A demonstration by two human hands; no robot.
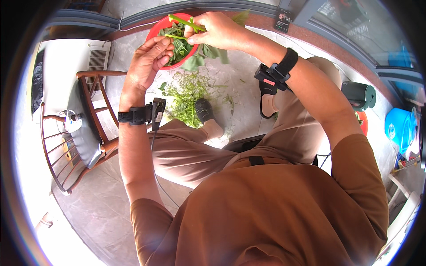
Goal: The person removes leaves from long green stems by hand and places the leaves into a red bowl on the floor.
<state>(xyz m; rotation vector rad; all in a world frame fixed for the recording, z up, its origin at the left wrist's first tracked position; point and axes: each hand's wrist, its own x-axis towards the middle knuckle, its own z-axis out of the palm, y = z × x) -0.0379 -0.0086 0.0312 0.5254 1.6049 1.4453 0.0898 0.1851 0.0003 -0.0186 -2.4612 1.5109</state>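
Note:
Above a red plastic basin (154,32) my two hands are close together. My right hand (213,30) grips several green leafy stems (179,20); their broad leaves (209,55) hang down beyond the basin's right side. Between my hands runs a thin green stalk (175,37), and the fingertips of my left hand (151,56) are pinched on its left end. Cut or torn green leaves (179,50) lie in the basin below. Each of my wrists carries a strapped black device.
Pale green peelings (183,96) are strewn on the tiled floor around my left shoe (203,109). A wooden chair (103,99) with a dark cushion stands at left. At right are a dark green cylinder (359,95) and a blue bucket (399,128). A phone (282,20) leans by the door frame.

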